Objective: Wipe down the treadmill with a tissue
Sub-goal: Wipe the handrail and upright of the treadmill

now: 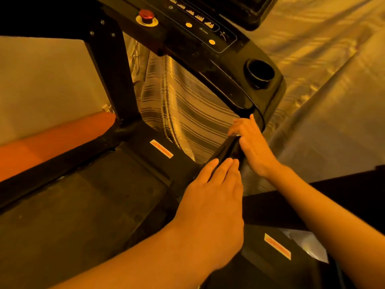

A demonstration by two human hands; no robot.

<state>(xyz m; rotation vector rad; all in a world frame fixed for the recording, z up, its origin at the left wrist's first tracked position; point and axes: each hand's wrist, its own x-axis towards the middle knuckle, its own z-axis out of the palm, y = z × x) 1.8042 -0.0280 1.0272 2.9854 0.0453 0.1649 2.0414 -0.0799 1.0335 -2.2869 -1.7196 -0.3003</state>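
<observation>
Nearest the camera: left hand (210,195), fingers straight and together, pressed flat on the lower stretch of the glossy black upright post (226,151) of the dark treadmill (145,142). Holds nothing visible.

Just beyond and further up the same post: right hand (255,147), laid against the post's outer side with its fingertips (235,127) bending over the front edge. Cannot tell whether these fingers clamp the post or merely rest on it.

Tissue: not visible. Probably hidden under the right palm or fingers, but not confirmed.

Long axis of the post: rises from the deck, beside the left hand's fingertips, up and away to the curved end of the black console (239,94). Lies between the two hands, in contact with both.

Deciding relation for the next stroke: unwiped length probably runs along this axis, above the right hand toward the console and below the left hand toward the deck. Right hand nearer the console end, left hand nearer the deck.

Further off: round black cup holder (259,74), then the red stop button (146,15) on its yellow base. Behind the post: silvery striped sheet (187,113).
</observation>
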